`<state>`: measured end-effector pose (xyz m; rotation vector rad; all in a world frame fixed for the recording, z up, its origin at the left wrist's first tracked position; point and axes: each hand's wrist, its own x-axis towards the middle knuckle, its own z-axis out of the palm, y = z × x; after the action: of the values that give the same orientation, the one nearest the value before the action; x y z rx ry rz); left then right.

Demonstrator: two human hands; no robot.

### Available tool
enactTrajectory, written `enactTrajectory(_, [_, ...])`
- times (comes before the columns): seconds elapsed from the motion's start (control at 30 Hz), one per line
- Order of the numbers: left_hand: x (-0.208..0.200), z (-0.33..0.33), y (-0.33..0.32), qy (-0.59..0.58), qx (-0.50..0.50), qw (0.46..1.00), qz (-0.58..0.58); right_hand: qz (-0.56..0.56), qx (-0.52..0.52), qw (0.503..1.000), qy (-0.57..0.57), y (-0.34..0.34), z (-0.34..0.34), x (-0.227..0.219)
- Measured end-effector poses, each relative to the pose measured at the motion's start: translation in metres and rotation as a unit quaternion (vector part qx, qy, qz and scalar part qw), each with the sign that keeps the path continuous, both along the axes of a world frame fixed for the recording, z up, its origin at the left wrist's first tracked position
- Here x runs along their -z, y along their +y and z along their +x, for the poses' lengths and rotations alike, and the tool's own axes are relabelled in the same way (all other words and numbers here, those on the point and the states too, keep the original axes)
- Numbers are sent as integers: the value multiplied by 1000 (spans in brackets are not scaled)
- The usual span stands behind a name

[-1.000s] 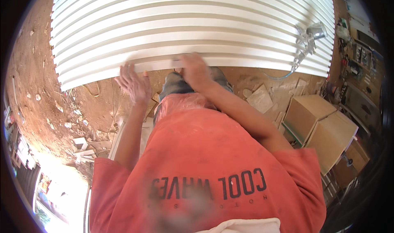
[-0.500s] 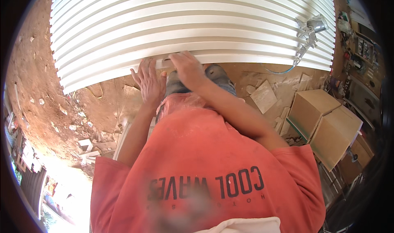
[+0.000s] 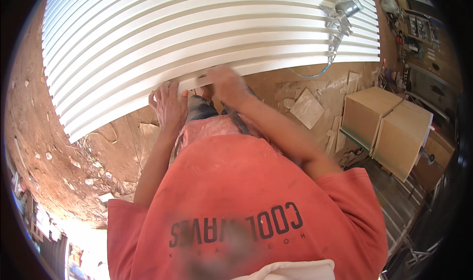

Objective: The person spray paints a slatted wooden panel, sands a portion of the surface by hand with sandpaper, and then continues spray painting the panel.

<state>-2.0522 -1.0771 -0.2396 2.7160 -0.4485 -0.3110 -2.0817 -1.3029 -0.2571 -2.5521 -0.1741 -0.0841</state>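
Wears a red shirt [image 3: 231, 171], with a pale cloth [image 3: 295, 270] at the bottom of the view; bends the left hand [image 3: 170, 105] to the near edge of a ridged white panel [image 3: 197, 38], with fingers a little apart and tips at the rim; holds the right hand [image 3: 225, 85] near it along the same edge, blurred and curled, beside a small dark sliver [image 3: 201, 76]; cannot tell there between fingers clamped on it and fingers merely touching it; has the panel spread across the top of the view, just beyond dark trousers [image 3: 202, 111]; shows a tan square board [image 3: 307, 107] on the ground to the right, near a pair of brown boxes [image 3: 372, 105]; shows, well apart from both hands, a silver spray gun [image 3: 337, 31] on the panel's right part, with blue hose [image 3: 315, 76] looping past the edge; ends at cluttered shelves [image 3: 419, 28], far right.
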Motion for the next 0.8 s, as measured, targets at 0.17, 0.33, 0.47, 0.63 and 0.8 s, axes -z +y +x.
enactTrajectory(0.17, [1, -5, -22, -7, 25, 1000, -1, -58, 118, 989, 63, -225, -43, -16])
enactTrajectory(0.33, [-1, -14, -65, 0, 28, 1000, -10, -54, 111, 991, 59, -148, -39, -10])
enactTrajectory(0.47, [-3, -21, -107, 2, 23, 1000, 3, 54, 1, 999, -10, -98, -21, -4])
enactTrajectory(0.63, [-1, -34, -164, -29, 1, 999, 26, 30, 108, 993, 40, -240, -47, -32])
enactTrajectory(0.8, [-2, -47, -233, -12, 32, 999, 24, 168, 89, 981, -29, -264, -54, -64])
